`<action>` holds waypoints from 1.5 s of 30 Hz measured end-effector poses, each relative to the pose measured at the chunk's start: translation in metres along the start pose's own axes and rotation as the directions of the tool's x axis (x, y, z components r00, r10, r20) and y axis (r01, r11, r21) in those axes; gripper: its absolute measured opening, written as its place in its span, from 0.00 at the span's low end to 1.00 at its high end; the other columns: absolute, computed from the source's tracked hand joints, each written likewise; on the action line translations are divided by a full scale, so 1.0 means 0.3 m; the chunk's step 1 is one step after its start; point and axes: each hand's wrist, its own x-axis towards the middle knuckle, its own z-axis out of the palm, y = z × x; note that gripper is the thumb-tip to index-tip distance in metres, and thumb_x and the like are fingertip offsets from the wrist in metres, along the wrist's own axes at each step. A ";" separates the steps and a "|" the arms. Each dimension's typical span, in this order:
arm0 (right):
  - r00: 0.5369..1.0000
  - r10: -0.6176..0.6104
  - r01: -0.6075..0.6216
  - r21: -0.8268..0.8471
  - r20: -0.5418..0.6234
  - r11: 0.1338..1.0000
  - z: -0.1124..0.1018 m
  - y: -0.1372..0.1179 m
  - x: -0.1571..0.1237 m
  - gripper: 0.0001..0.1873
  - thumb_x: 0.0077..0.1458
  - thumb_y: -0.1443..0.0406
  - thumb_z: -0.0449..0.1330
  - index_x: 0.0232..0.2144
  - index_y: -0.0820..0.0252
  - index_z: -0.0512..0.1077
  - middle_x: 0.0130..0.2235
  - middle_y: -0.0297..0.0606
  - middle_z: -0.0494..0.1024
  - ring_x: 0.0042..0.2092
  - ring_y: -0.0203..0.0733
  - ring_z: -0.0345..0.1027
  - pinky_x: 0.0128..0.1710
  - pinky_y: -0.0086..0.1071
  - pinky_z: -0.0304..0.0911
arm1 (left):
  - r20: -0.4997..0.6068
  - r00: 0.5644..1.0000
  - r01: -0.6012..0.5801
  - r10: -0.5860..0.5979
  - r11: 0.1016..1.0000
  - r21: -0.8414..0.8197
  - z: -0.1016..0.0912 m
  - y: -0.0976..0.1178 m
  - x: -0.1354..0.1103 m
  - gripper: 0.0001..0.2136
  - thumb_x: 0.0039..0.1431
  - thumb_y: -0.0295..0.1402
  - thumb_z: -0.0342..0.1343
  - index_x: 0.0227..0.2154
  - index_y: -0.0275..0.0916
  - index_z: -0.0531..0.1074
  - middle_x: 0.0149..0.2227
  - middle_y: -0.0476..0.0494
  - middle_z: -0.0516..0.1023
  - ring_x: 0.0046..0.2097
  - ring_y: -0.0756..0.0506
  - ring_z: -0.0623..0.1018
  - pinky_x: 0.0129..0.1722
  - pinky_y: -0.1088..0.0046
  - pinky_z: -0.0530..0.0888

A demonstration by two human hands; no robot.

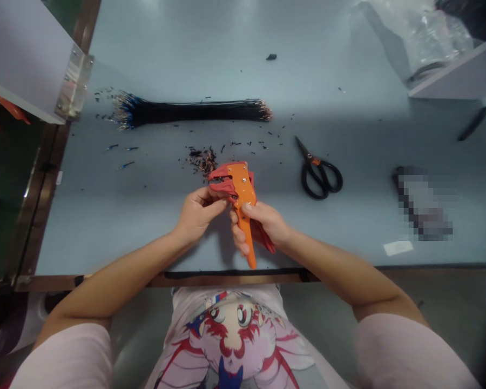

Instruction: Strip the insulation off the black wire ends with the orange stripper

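My right hand is wrapped round the handles of an orange and red wire stripper, held upright over the near part of the table. My left hand is pinched at the stripper's jaws on its left side; whatever it holds there is too small to make out. A bundle of thin black wires with bared ends lies across the table farther back. A small heap of cut insulation bits lies just behind the stripper.
Black scissors lie to the right of the stripper. A blurred dark object and a white slip lie farther right. A white panel with a bracket overhangs the left, and a shelf with clear plastic stands back right.
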 end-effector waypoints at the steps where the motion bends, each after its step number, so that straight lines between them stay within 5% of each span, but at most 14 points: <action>1: 1.000 0.000 0.000 0.000 -0.004 1.000 0.001 0.001 0.000 0.17 0.56 0.54 0.58 0.32 0.64 0.65 0.22 0.34 0.74 0.20 0.39 0.70 0.20 0.33 0.70 | 0.001 1.000 -0.002 0.002 1.000 0.002 0.001 0.000 0.000 0.05 0.43 0.28 0.64 0.27 0.40 0.77 0.30 0.50 0.79 0.31 0.53 0.75 0.37 0.76 0.71; 8: 0.987 -0.073 0.058 -0.106 -0.146 0.993 0.009 -0.006 0.001 0.19 0.58 0.52 0.54 0.26 0.62 0.63 0.15 0.28 0.67 0.13 0.32 0.60 0.12 0.25 0.58 | -0.058 0.998 0.001 0.007 0.992 0.128 -0.009 0.016 0.001 0.06 0.43 0.32 0.64 0.25 0.37 0.75 0.24 0.51 0.74 0.26 0.53 0.69 0.28 0.77 0.66; 12: 0.925 -0.201 0.149 -0.180 -0.322 0.972 -0.018 -0.086 -0.015 0.21 0.56 0.48 0.55 0.26 0.60 0.61 0.15 0.27 0.64 0.13 0.32 0.59 0.12 0.26 0.58 | -0.182 0.980 0.109 -0.084 0.985 0.130 -0.034 0.030 0.028 0.06 0.42 0.33 0.64 0.23 0.37 0.73 0.17 0.56 0.65 0.18 0.57 0.56 0.18 0.78 0.52; 15: 0.885 -0.201 0.033 -0.374 -0.419 0.927 -0.044 -0.138 -0.026 0.19 0.54 0.51 0.58 0.29 0.60 0.63 0.19 0.32 0.70 0.17 0.36 0.65 0.16 0.29 0.63 | -0.195 0.979 0.084 -0.064 0.992 0.096 -0.055 0.029 0.052 0.08 0.42 0.35 0.65 0.24 0.38 0.73 0.19 0.55 0.66 0.18 0.57 0.55 0.17 0.78 0.50; 20: 0.905 -0.264 -0.134 -0.812 -0.334 0.569 -0.023 -0.148 -0.052 0.11 0.54 0.59 0.60 0.29 0.60 0.65 0.26 0.35 0.73 0.26 0.39 0.68 0.24 0.30 0.62 | -0.198 0.947 -0.174 0.253 0.922 0.346 -0.078 0.021 0.068 0.06 0.46 0.35 0.64 0.27 0.39 0.75 0.25 0.52 0.72 0.25 0.54 0.66 0.25 0.78 0.63; 23: 0.898 -0.360 -0.124 -0.929 -0.254 0.348 0.015 -0.142 -0.068 0.12 0.55 0.59 0.59 0.26 0.59 0.63 0.24 0.32 0.69 0.26 0.37 0.63 0.27 0.30 0.57 | -0.190 0.944 -0.186 0.270 0.911 0.368 -0.080 0.019 0.067 0.06 0.47 0.34 0.63 0.27 0.39 0.74 0.25 0.51 0.74 0.27 0.53 0.69 0.28 0.77 0.66; 26: 0.873 -0.409 -0.157 -0.948 -0.264 0.278 0.029 -0.142 -0.072 0.12 0.54 0.58 0.59 0.27 0.59 0.63 0.24 0.32 0.68 0.27 0.37 0.61 0.28 0.31 0.57 | -0.184 0.941 -0.199 0.285 0.903 0.381 -0.073 0.022 0.063 0.06 0.47 0.34 0.63 0.28 0.39 0.75 0.27 0.50 0.75 0.28 0.52 0.71 0.30 0.76 0.68; 29: 0.872 -0.388 -0.146 -0.914 -0.300 0.378 0.015 -0.151 -0.071 0.11 0.55 0.59 0.59 0.30 0.60 0.65 0.26 0.34 0.71 0.27 0.38 0.65 0.29 0.32 0.61 | -0.181 0.929 -0.226 0.323 0.882 0.413 -0.068 0.031 0.058 0.06 0.47 0.34 0.62 0.28 0.39 0.75 0.28 0.50 0.76 0.30 0.52 0.72 0.31 0.76 0.68; 32: 0.881 -0.328 -0.075 -0.784 -0.342 0.616 -0.009 -0.163 -0.076 0.10 0.55 0.60 0.60 0.35 0.62 0.67 0.32 0.38 0.75 0.32 0.41 0.71 0.31 0.34 0.67 | -0.184 0.916 -0.258 0.358 0.874 0.412 -0.078 0.036 0.062 0.05 0.48 0.34 0.62 0.28 0.39 0.75 0.28 0.49 0.76 0.30 0.52 0.72 0.32 0.76 0.68; 35: 0.938 -0.092 -0.109 -0.536 -0.334 0.837 -0.031 -0.164 -0.074 0.12 0.52 0.61 0.62 0.36 0.64 0.68 0.35 0.44 0.77 0.36 0.47 0.75 0.34 0.39 0.71 | -0.201 0.914 -0.265 0.351 0.895 0.358 -0.099 0.037 0.080 0.05 0.49 0.34 0.61 0.29 0.40 0.75 0.28 0.50 0.75 0.29 0.52 0.71 0.30 0.77 0.67; 38: 0.965 0.166 -0.233 -0.366 -0.204 0.901 -0.057 -0.150 -0.036 0.14 0.49 0.63 0.65 0.36 0.67 0.69 0.36 0.47 0.78 0.40 0.48 0.75 0.42 0.40 0.70 | -0.233 0.923 -0.232 0.306 0.926 0.299 -0.120 0.039 0.102 0.05 0.48 0.35 0.62 0.28 0.40 0.75 0.26 0.51 0.73 0.26 0.53 0.68 0.26 0.78 0.64; 40: 0.966 0.224 -0.257 -0.369 -0.131 0.893 -0.077 -0.146 0.017 0.15 0.46 0.64 0.66 0.36 0.67 0.70 0.39 0.48 0.78 0.42 0.48 0.75 0.41 0.39 0.71 | -0.249 0.925 -0.221 0.287 0.940 0.261 -0.130 0.044 0.116 0.06 0.47 0.35 0.62 0.27 0.39 0.74 0.25 0.51 0.71 0.25 0.54 0.66 0.23 0.78 0.62; 42: 0.972 0.198 -0.230 -0.364 -0.124 0.903 -0.095 -0.160 0.082 0.15 0.45 0.65 0.67 0.36 0.66 0.70 0.41 0.49 0.77 0.43 0.50 0.74 0.38 0.40 0.72 | -0.260 0.927 -0.214 0.270 0.950 0.226 -0.135 0.051 0.126 0.06 0.45 0.34 0.62 0.27 0.39 0.74 0.23 0.52 0.69 0.23 0.55 0.63 0.21 0.79 0.59; 45: 0.979 -0.080 0.009 -0.355 -0.186 0.935 -0.105 -0.208 0.162 0.16 0.44 0.69 0.66 0.37 0.65 0.70 0.41 0.47 0.77 0.46 0.48 0.73 0.41 0.39 0.71 | -0.281 0.936 -0.177 0.210 0.974 0.140 -0.136 0.063 0.135 0.07 0.43 0.34 0.62 0.26 0.39 0.72 0.19 0.55 0.64 0.19 0.57 0.59 0.17 0.79 0.53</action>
